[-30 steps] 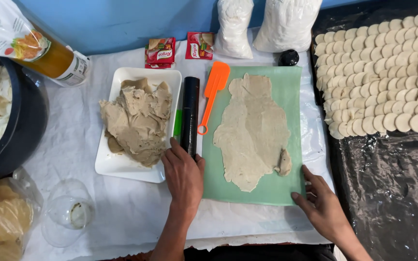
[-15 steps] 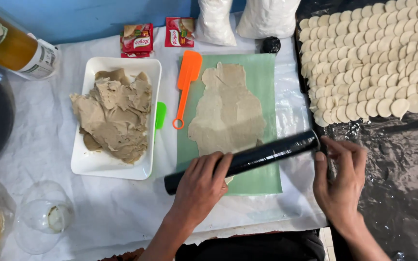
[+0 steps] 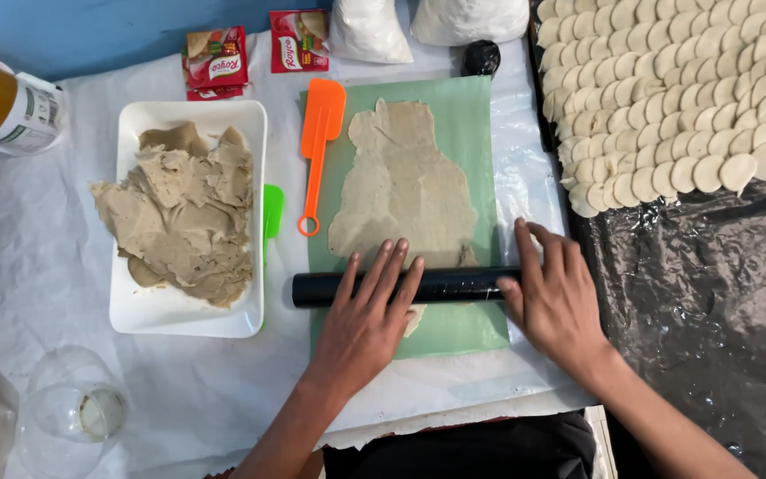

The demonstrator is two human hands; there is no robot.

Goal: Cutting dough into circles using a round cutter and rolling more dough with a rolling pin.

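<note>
A black rolling pin lies crosswise on the near end of a flattened sheet of beige dough, which rests on a green mat. My left hand presses flat on the pin's left half, fingers spread. The palm and fingers of my right hand cover the pin's right end. An orange spatula lies on the mat's left edge.
A white rectangular dish piled with dough scraps sits left. Rows of cut dough rounds lie on black plastic at right. A clear glass, a bottle, red sachets and white bags surround the mat.
The pin was picked up from beside the dish, turned crosswise and set on the dough. It now lies level, with both hands flat on it.
</note>
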